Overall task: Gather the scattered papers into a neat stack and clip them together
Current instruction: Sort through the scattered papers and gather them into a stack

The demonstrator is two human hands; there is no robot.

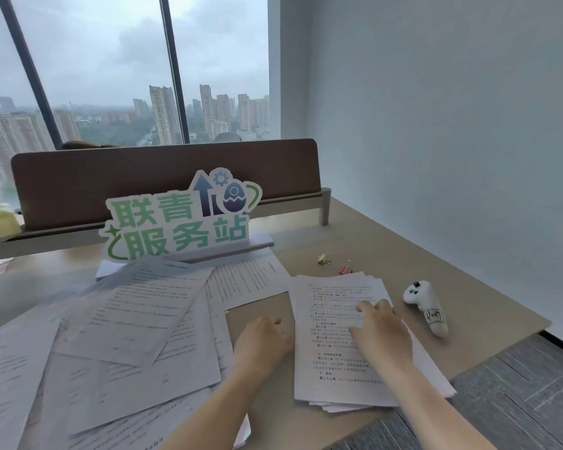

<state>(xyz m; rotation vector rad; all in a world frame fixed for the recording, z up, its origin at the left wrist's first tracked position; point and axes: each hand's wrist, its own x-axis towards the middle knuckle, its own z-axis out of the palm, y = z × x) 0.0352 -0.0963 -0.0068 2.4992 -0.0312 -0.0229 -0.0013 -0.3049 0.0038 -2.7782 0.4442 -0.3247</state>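
Both forearms reach in from the bottom edge toward the gathered stack [338, 345] of printed pages, which lies at the desk's [436, 254] near edge with its sheets fanned unevenly at the lower right corner. On top of the stack the right hand [382, 332] rests flat, fingers spread, gripping nothing. Against the stack's left edge the left hand [262, 336] sits on bare desk, fingers loosely curled, also empty. Chinese text covers the stack's top page in numbered clauses, too small to read fully. Left of the stack, loose sheets [127, 326] overlap in a wide scatter; their number cannot be counted. Beyond the stack's far edge lie two binder clips, one gold [323, 258], one pink [346, 269]. Right of the stack lies one white handheld controller [426, 308] with a handwritten label, near the desk's right edge. Behind the scatter stands a green sign [179, 219] reading 联青服务站, before a brown divider [163, 180].
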